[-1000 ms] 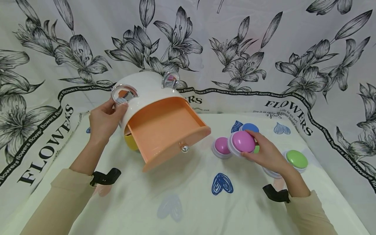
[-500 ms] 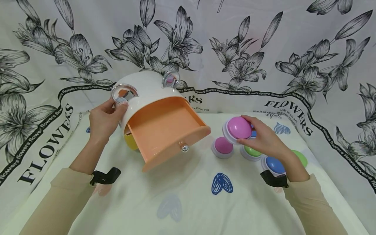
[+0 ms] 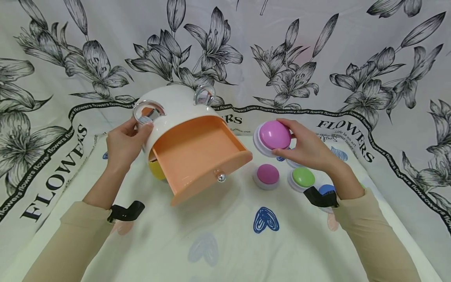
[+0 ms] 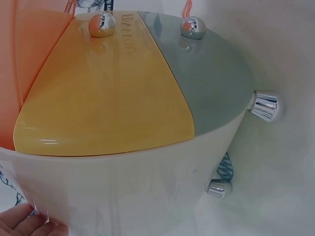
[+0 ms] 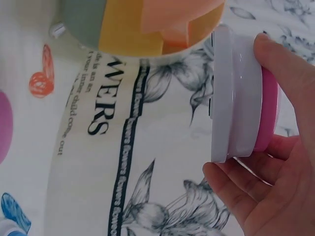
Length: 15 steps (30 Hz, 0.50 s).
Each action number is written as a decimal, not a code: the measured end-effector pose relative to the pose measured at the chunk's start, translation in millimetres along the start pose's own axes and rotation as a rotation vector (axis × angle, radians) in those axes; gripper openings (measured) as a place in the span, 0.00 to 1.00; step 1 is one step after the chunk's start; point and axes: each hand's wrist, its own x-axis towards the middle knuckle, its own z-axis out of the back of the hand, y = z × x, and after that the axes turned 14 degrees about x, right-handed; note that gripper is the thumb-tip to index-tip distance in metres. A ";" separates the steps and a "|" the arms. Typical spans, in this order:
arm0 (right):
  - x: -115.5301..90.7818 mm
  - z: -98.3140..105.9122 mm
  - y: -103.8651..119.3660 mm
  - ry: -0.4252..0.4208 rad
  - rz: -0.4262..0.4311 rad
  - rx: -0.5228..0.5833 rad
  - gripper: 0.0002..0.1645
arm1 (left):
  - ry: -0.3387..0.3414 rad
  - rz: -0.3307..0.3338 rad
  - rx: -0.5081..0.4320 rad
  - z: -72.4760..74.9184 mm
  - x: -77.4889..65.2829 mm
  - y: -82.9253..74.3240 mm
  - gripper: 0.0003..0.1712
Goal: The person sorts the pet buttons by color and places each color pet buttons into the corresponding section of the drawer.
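Observation:
My left hand (image 3: 124, 145) grips the left side of a white rounded drawer box (image 3: 176, 98), by a silver ring (image 3: 149, 111). The orange drawer (image 3: 201, 152) is pulled out and its inside is bare; it has a silver knob (image 3: 221, 177). In the left wrist view the yellow drawer front (image 4: 103, 93) and grey-green drawer front (image 4: 206, 78) are flush with the box. My right hand (image 3: 311, 147) holds a pink domed push button (image 3: 275, 134) by its edges, raised and tilted. Its white base (image 5: 238, 93) faces the box in the right wrist view.
On the white cloth, right of the drawer, sit another pink button (image 3: 267, 174), a green button (image 3: 303, 177) and a blue button (image 3: 327, 190), the last partly behind the wrist strap (image 3: 320, 197). A flower-printed curtain (image 3: 225, 51) hangs behind.
My right hand has carried the pink button up and to the left, from among the other buttons to near the curtain's foot. The left hand and the drawer box have stayed put.

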 end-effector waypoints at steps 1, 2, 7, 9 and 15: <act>2.4 -0.3 3.6 0.005 -0.001 0.000 0.49 | 0.000 0.001 -0.001 0.0 0.0 0.1 0.37; 4.7 -0.8 7.2 0.009 -0.003 -0.004 0.50 | 0.000 0.001 -0.001 -0.1 0.0 0.3 0.37; 15.7 -2.9 24.4 0.026 0.003 -0.016 0.51 | -0.005 -0.002 -0.002 0.0 0.6 0.7 0.37; 20.0 -4.0 30.6 0.034 0.007 -0.011 0.51 | -0.006 -0.001 -0.001 0.1 0.7 0.5 0.37; 30.1 -11.2 48.5 0.070 0.002 0.026 0.51 | -0.004 0.001 -0.002 0.6 -0.2 -0.9 0.37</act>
